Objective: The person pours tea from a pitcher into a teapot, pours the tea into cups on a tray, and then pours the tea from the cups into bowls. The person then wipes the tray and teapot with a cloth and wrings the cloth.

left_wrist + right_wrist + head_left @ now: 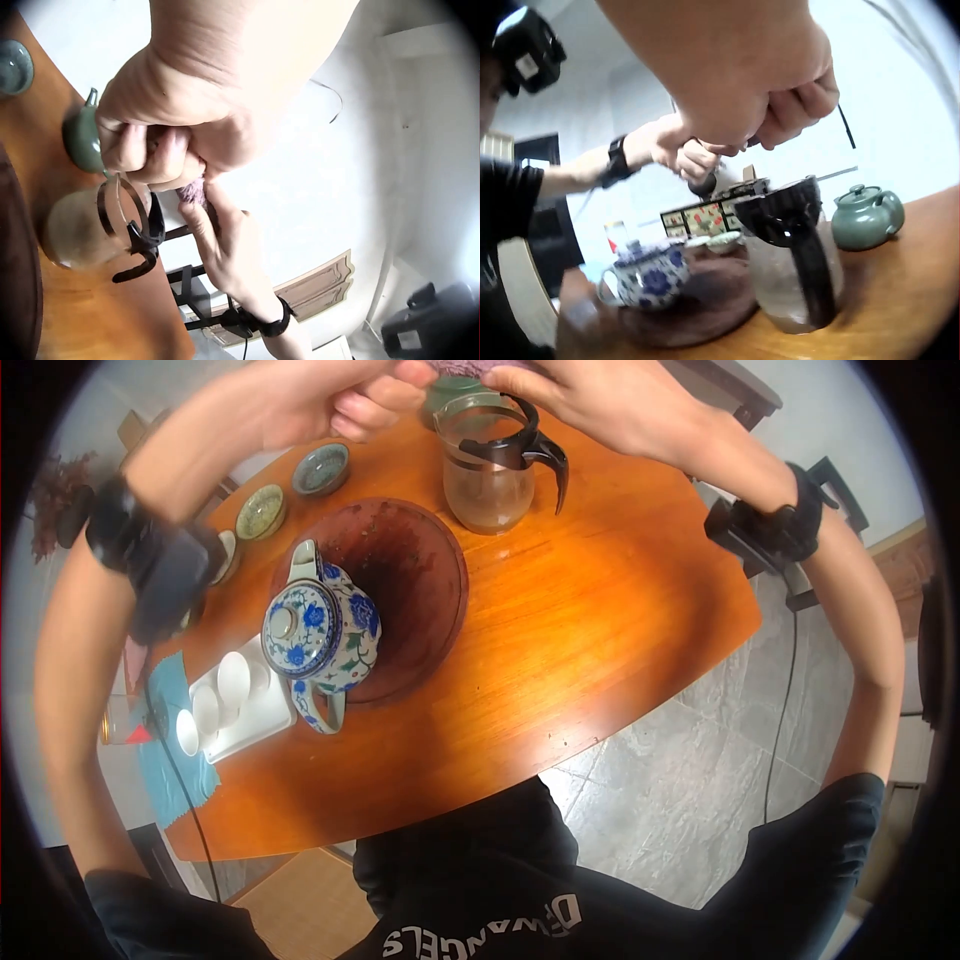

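Observation:
Both hands are raised over the far side of the table, close together, with a purple cloth (192, 192) between them. My left hand (365, 402) grips one end with curled fingers. The right hand (600, 402) pinches the other end, its thumb lying along the fabric. Most of the cloth is hidden inside the fists. Just below the hands stands a glass pot (490, 500) with a black rim band and black handle, upright on the wood and holding some cloudy liquid. A green teapot (866, 221) sits beyond it.
A blue-flowered white teapot (350, 610) stands on a round dark red board (430, 610). Small bowls (320, 468) line the far left edge. White cups (233, 678) lie on a white tray (270, 725) at the left, beside a blue cloth (165, 760). Cables hang beside both arms.

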A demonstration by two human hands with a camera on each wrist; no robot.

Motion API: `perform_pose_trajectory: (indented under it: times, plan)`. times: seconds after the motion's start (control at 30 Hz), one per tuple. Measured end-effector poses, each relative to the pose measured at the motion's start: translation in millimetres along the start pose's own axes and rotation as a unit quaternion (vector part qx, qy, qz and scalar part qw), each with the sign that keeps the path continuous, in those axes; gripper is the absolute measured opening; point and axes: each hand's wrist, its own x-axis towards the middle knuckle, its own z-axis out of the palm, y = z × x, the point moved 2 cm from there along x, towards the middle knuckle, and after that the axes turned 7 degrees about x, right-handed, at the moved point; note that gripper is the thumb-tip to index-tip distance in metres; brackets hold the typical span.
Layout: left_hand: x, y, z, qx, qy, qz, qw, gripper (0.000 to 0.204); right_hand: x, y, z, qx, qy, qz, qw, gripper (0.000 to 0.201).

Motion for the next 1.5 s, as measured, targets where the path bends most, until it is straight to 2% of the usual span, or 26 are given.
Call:
perform_pose_trajectory:
  times: [0.03,0.07,0.1,0.13,0.17,0.2,0.23,0.27,0.37,0.43,0.5,0.53,0.6,0.63,0.7,0.77,0.83,0.9,0.93,0.97,1.07,1.13,1.17,1.23,1.43,1.5]
  plan:
    - [0.7,-5.2,4.5,0.003,0.001,0.002,1.000,0.048,-1.4,0.1,-4.4,-0.002,0.003,0.000,1.000,0.040]
    - [3.2,-8.2,8.9,0.019,0.078,0.167,0.983,0.045,-4.8,-0.3,-7.6,0.223,-0.061,0.114,0.966,0.041]
    - [-0.3,-10.6,13.5,0.034,0.152,0.326,0.932,0.042,-10.7,-3.5,-8.5,0.432,-0.122,0.220,0.866,0.042]
    - [-23.7,-2.6,31.6,0.104,0.210,0.358,0.904,0.016,-17.8,-8.8,-10.3,0.573,-0.123,0.265,0.766,0.042]
    - [-9.2,-4.6,29.6,0.105,0.210,0.359,0.903,0.016,-22.4,-7.7,-8.7,0.572,-0.121,0.264,0.767,0.042]
    - [5.5,-6.7,28.8,0.286,0.312,0.565,0.708,0.015,-27.9,-10.5,-1.4,0.761,-0.176,0.230,0.581,0.042]
    - [12.6,-14.7,34.6,0.432,0.375,0.702,0.425,0.028,-32.1,-14.9,3.6,0.893,-0.217,0.178,0.351,0.042]
    - [15.1,-19.9,37.8,0.433,0.375,0.702,0.423,0.028,-34.8,-19.7,7.5,0.936,-0.244,0.137,0.215,0.042]
    - [2.6,-20.5,52.8,0.491,0.444,0.658,0.360,0.045,-49.6,-39.4,9.2,0.930,-0.265,0.132,0.219,0.046]
    - [-22.8,-0.4,63.4,0.593,0.421,0.662,0.180,0.008,-59.3,-54.9,7.0,0.924,-0.263,0.186,0.204,0.046]
    - [-33.6,-1.5,62.6,0.600,0.366,0.672,0.234,0.019,-64.9,-63.0,11.4,0.917,-0.343,0.176,0.097,0.046]
    - [-39.0,-4.2,59.8,0.604,0.310,0.677,0.287,0.030,-66.2,-62.2,12.9,0.909,-0.367,0.123,0.155,0.047]
    - [-48.3,-8.1,58.7,0.600,0.190,0.673,0.389,0.053,-70.5,-62.0,10.6,0.903,-0.384,0.111,0.160,0.049]
    - [-54.7,-7.7,62.5,0.601,0.190,0.672,0.389,0.053,-72.1,-63.5,8.5,0.896,-0.399,0.100,0.164,0.051]
    - [-62.7,-1.8,64.7,0.607,0.246,0.561,0.505,0.045,-64.9,-69.3,-11.8,0.885,-0.400,0.102,0.216,0.053]
    - [-64.4,10.0,53.9,0.628,0.213,0.526,0.533,0.038,-59.2,-65.8,-19.8,0.868,-0.373,0.148,0.292,0.054]
    - [-52.5,13.6,38.6,0.647,0.180,0.491,0.555,0.037,-54.5,-51.2,-16.4,0.876,-0.371,0.123,0.283,0.050]
    - [-32.8,1.7,24.7,0.553,0.252,0.592,0.529,0.044,-44.4,-38.8,-17.6,0.874,-0.349,0.167,0.293,0.045]
    - [-27.1,-1.8,21.1,0.532,0.260,0.566,0.573,0.046,-39.8,-33.4,-13.9,0.875,-0.345,0.144,0.307,0.040]
    - [-22.4,-5.5,18.0,0.532,0.260,0.567,0.572,0.046,-36.8,-29.1,-16.0,0.836,-0.304,0.134,0.438,0.040]
    - [-6.3,-14.6,8.3,0.467,0.199,0.425,0.749,0.045,-23.8,-8.7,-15.4,0.804,-0.314,0.145,0.483,0.040]
    - [4.1,-18.4,11.1,0.453,0.194,0.430,0.756,0.045,-13.8,5.3,-18.8,0.618,-0.348,0.117,0.695,0.037]
    - [10.2,-20.7,11.6,0.439,0.189,0.436,0.763,0.045,-11.7,5.2,-17.9,0.618,-0.347,0.118,0.695,0.037]
    - [21.8,-25.1,6.5,0.452,0.183,0.422,0.764,0.046,-3.5,6.1,-13.9,0.375,-0.298,0.115,0.870,0.039]
    - [50.4,-26.9,-16.8,0.439,0.163,0.325,0.822,0.058,19.3,21.4,-1.2,0.116,-0.279,0.051,0.952,0.039]
    - [49.5,-24.1,-19.7,0.447,0.138,0.251,0.848,0.061,26.1,26.5,3.6,0.119,-0.218,-0.132,0.960,0.043]
